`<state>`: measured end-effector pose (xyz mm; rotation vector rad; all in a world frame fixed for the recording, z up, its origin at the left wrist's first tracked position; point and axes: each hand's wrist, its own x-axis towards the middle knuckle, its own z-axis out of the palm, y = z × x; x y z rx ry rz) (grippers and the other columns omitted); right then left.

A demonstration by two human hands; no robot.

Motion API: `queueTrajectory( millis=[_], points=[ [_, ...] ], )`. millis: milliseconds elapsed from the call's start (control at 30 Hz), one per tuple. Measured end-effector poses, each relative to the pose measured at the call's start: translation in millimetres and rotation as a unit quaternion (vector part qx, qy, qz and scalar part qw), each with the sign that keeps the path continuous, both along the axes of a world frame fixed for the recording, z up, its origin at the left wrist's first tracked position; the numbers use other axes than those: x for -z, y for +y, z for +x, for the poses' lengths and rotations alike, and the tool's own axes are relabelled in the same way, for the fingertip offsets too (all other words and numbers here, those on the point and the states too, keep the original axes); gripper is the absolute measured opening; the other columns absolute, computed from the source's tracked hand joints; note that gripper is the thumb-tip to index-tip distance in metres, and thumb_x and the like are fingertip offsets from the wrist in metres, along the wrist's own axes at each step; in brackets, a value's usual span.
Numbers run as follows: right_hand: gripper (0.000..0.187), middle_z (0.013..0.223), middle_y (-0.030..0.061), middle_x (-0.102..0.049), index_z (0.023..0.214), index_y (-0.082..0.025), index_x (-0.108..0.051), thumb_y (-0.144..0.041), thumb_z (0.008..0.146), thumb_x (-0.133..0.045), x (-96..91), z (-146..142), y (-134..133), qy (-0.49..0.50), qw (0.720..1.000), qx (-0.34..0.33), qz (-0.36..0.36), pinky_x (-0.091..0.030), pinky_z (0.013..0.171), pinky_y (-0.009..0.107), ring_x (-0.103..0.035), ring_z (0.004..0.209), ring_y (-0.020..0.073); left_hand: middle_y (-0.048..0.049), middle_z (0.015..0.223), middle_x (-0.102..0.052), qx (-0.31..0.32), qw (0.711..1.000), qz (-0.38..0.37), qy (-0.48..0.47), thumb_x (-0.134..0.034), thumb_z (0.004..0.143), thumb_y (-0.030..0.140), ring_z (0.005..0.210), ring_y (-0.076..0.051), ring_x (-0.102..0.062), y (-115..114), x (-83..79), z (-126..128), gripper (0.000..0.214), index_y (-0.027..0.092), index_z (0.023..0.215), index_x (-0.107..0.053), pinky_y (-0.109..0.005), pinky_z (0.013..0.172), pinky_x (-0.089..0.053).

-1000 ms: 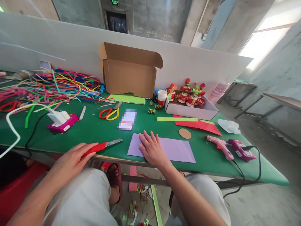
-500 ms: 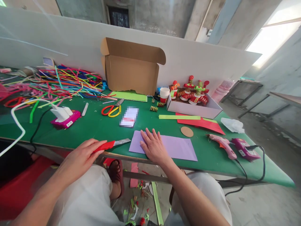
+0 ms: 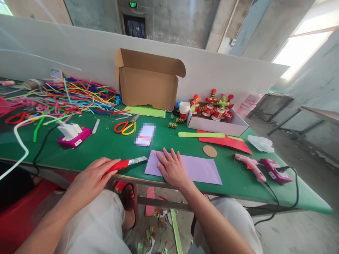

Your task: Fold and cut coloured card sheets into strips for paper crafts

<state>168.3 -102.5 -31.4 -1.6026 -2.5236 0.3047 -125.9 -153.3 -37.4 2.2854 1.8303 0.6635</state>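
My left hand (image 3: 96, 176) is closed around the red handle of a utility knife (image 3: 120, 165). Its blade points right, with the tip close to the left edge of a sheet of purple paper (image 3: 201, 168). Over the left half of that sheet, my right hand (image 3: 173, 169) lies flat with its fingers spread, and it grips nothing. The sheet rests near the front edge of the green table (image 3: 106, 146). Just beyond the paper's far edge lies a round brown cardboard disc (image 3: 210, 151).
Behind stand scissors (image 3: 127, 125), a phone (image 3: 145, 134), an open cardboard box (image 3: 148, 84), a paper cup (image 3: 184, 110) and a white box (image 3: 217, 125) of red-green figures. Red paper (image 3: 227, 141) lies right. A pink glue gun (image 3: 250, 165) and power strips (image 3: 277, 171) trail cords. Pipe cleaners (image 3: 76, 95) heap left.
The view has tilted up slightly, so the scene sits a little lower. The knife, both hands and the purple paper keep about the same places.
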Motion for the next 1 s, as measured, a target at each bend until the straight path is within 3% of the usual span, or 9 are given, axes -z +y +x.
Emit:
queueTrajectory(
  millis=[1000],
  points=[
    [0.053,0.163,0.0059,-0.033,0.156,-0.029,-0.038,-0.047,0.106,-0.032,2.5,0.8,1.4,-0.003,1.0,-0.002,0.001,-0.018,0.122,0.058,-0.024,0.152,0.0362,-0.0063,0.112,-0.069,-0.001,1.0,0.003,-0.016,-0.036,0.096,0.055,0.101,-0.023,-0.065,2.8,-1.0,6.0,0.05,0.029,0.125,-0.067,-0.032,0.087,-0.053]
  ],
)
